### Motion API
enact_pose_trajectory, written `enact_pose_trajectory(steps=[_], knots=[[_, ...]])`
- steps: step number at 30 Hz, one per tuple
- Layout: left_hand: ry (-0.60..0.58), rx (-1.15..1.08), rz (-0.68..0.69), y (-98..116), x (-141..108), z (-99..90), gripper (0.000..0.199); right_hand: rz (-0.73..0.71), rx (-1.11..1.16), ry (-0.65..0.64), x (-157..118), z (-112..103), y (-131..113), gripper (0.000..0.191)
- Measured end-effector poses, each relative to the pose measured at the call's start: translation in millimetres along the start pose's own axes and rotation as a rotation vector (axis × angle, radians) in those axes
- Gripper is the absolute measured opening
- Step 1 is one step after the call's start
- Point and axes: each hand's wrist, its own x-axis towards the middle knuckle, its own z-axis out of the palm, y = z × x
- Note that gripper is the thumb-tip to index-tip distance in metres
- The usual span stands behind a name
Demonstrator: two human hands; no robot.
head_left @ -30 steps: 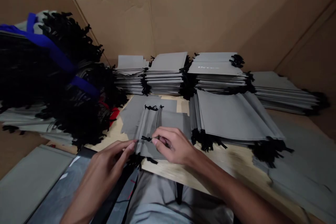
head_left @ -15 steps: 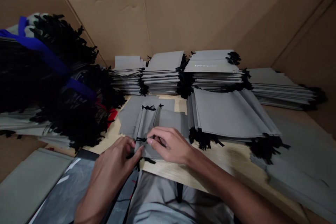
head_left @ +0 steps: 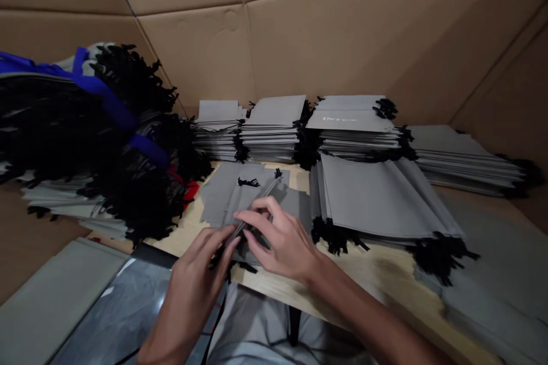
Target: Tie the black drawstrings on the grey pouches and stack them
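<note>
A thin grey fabric pouch with black cord ends stands tilted up on edge between my hands. The fingers and thumb of my left hand pinch its near end. My right hand is curled over its right side, index finger and thumb at the edge, partly hiding it. Beneath lie more flat grey pouches, one with a black cord knot at its top. A black cord end pokes out below my fingers at the table's front edge.
Right of my hands lies a fanned pile of grey pouches with black cords. Several stacks line the cardboard wall. At left rises a big bundle tied with blue strap. Grey sheets spread at right.
The pouch between my hands has turned from lying nearly flat to standing tilted on edge. My left fingers have closed farther along it. The view has shifted slightly.
</note>
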Motion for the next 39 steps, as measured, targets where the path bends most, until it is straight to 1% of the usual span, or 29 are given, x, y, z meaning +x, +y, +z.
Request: enact_pose_trajectory(steps=[3,5,7,9,11,13,18,21,23,25,27,29,31,33,36,39], knots=[[-0.022,-0.091,-0.014,-2,-3,2.4,0.021,-0.090,0.006,-0.113,0,5,-3,0.051],[-0.027,-0.136,-0.041,-5,-7,2.1,0.022,-0.114,0.040,-0.172,0,7,-5,0.054],[-0.027,-0.190,-0.091,-9,-14,1.7,0.023,-0.088,0.041,-0.205,-1,10,-7,0.052],[-0.028,-0.281,-0.184,-13,-20,1.8,0.025,-0.051,0.018,-0.234,-1,11,-8,0.046],[-0.003,-0.373,-0.273,-17,-26,2.7,0.025,-0.036,0.001,-0.262,-1,11,-8,0.039],[0.035,-0.425,-0.317,-20,-29,3.7,0.024,-0.044,0.000,-0.283,0,11,-8,0.032],[0.105,-0.489,-0.347,-21,-26,5.1,0.016,-0.083,-0.042,-0.327,4,13,-6,0.026],[0.132,-0.523,-0.371,-17,-25,5.6,0.012,-0.116,-0.097,-0.346,4,16,-4,0.028],[0.137,-0.541,-0.396,-14,-25,6.3,0.013,-0.114,-0.118,-0.352,3,18,-4,0.027],[0.151,-0.537,-0.410,-12,-27,7.5,0.017,-0.115,-0.127,-0.355,2,19,-6,0.024],[0.179,-0.510,-0.390,-12,-29,9.1,0.019,-0.134,-0.141,-0.361,1,20,-8,0.022],[0.187,-0.475,-0.346,-15,-31,10.1,0.017,-0.163,-0.159,-0.359,0,20,-9,0.023],[0.149,-0.446,-0.297,-19,-32,9.2,0.015,-0.191,-0.184,-0.344,-3,22,-9,0.023],[0.075,-0.418,-0.254,-24,-32,5.6,0.015,-0.243,-0.220,-0.323,-5,24,-8,0.019],[-0.073,-0.324,-0.187,-27,-29,-4.2,0.011,-0.342,-0.265,-0.300,-7,28,-5,0.007],[-0.238,-0.223,-0.147,-25,-26,-16.0,0.005,-0.411,-0.269,-0.292,-7,31,-3,0.009]])
